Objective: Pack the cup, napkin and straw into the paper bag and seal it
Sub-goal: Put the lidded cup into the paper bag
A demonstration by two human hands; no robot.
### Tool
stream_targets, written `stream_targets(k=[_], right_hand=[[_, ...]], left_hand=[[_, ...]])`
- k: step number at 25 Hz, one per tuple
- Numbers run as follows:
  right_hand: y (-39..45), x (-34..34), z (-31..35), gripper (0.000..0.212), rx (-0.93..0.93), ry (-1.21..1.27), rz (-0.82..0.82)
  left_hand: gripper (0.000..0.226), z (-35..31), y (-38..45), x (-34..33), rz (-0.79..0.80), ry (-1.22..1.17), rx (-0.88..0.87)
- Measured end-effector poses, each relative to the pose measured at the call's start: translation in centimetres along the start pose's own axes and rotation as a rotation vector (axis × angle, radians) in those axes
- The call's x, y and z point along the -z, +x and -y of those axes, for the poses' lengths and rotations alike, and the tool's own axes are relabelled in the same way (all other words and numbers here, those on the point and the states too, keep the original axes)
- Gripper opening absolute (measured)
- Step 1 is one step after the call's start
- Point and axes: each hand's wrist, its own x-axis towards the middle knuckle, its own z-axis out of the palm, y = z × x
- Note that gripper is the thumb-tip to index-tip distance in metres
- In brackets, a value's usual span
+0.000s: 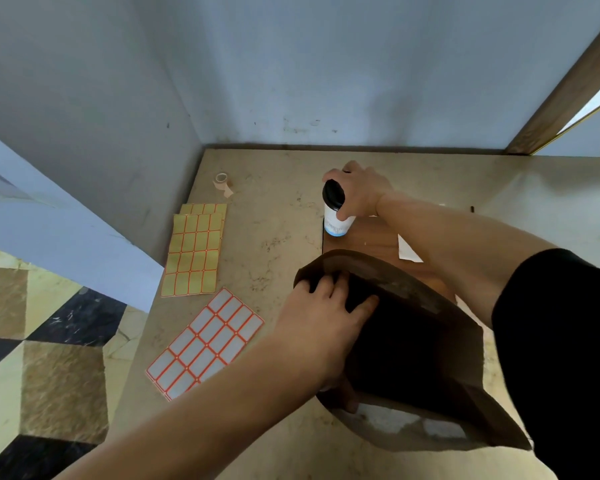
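A white paper cup (336, 221) with a black lid stands at the far corner of a wooden board (368, 237). My right hand (357, 194) is wrapped around its upper part. Nearer to me a brown paper bag (413, 348) stands open, its dark inside facing up. My left hand (323, 327) grips the bag's left rim, fingers inside the opening. A white napkin (407, 252) lies on the board, partly hidden under my right forearm. No straw can be seen.
On the beige stone table (267, 237) lie a yellow label sheet (194, 251) and a white label sheet (205, 344), both with orange lines. A small tape roll (222, 181) sits near the wall corner. The table's left edge drops to a patterned floor.
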Motion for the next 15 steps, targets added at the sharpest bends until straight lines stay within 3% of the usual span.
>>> stream_targets(k=[9, 15], right_hand=[[-15.5, 11.8, 1.4, 0.076, 0.004, 0.303, -0.343], [-28.1, 16.8, 4.2, 0.076, 0.043, 0.161, -0.15]], left_hand=[[0.126, 0.1, -0.1, 0.7, 0.049, 0.038, -0.006], [0.125, -0.3, 0.3, 1.3, 0.113, 0.078, -0.017]])
